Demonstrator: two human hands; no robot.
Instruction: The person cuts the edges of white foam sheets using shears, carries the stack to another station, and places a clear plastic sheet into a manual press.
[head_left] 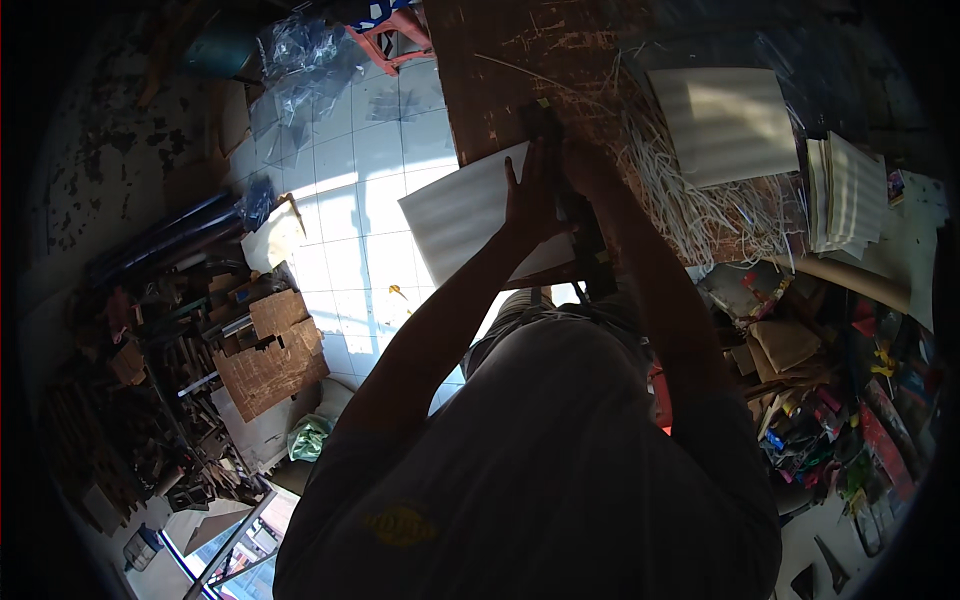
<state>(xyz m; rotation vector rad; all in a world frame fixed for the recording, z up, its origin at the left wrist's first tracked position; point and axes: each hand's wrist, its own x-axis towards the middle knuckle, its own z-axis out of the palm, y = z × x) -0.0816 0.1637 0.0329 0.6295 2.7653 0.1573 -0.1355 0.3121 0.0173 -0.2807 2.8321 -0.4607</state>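
A pale rectangular sheet (455, 218) lies on the brown wooden table (530, 45) in front of me, its left part reaching past the table's edge. My left hand (532, 200) presses flat on the sheet, thumb and fingers spread. Along the sheet's right side runs a dark straight bar (592, 240), close to my left fingertips. Beside the bar's far part, my right hand (590, 168) is closed; whatever it may hold is lost in shadow. Just right of it lies a heap of thin white strips (690, 205).
Another pale sheet (725, 128) rests on the strips, and a stack of pale sheets (848, 195) stands farther right. A cardboard tube (850, 280) lies near the right edge. Scrap boards (270, 360) are piled at left on the tiled floor (340, 250). A red stool (395, 40) stands beyond.
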